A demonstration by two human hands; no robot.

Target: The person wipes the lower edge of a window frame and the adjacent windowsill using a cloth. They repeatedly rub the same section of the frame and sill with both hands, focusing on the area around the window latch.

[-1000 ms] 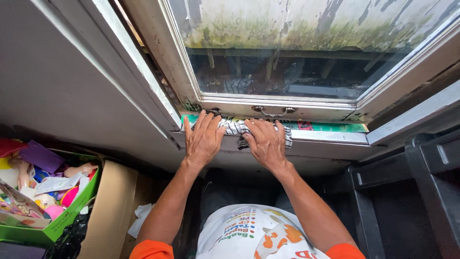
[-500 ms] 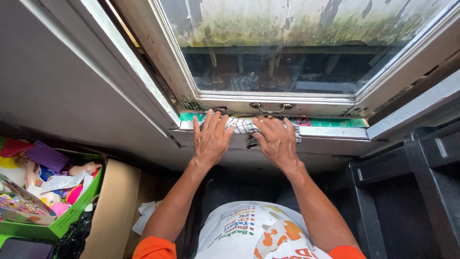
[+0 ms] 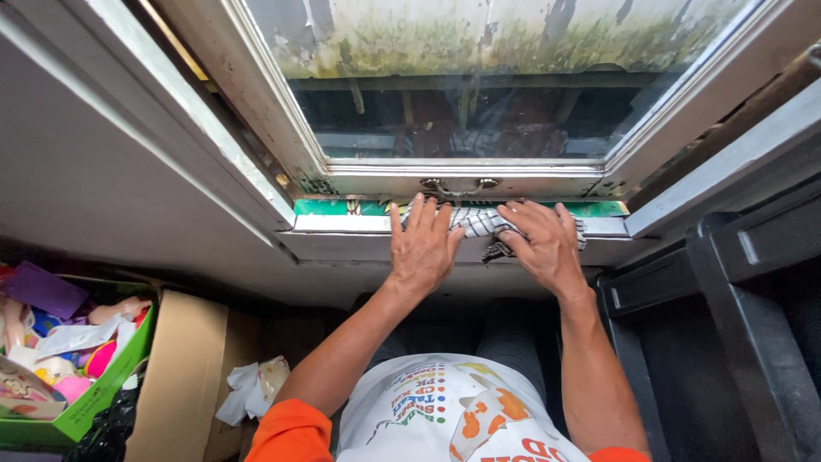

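A green box [image 3: 81, 402] full of toys sits far left of the window sill [image 3: 342, 224], down low. The left hand [image 3: 421, 250] lies flat, fingers spread, pressing the left end of a striped cloth [image 3: 475, 222] on the sill. The cloth lies long-ways along the sill. The right hand [image 3: 545, 246] lies flat on its right end. Both hands touch it.

In front of me a window [image 3: 479, 111] with peeling white frame; green toy box [image 3: 94, 389] on my left.
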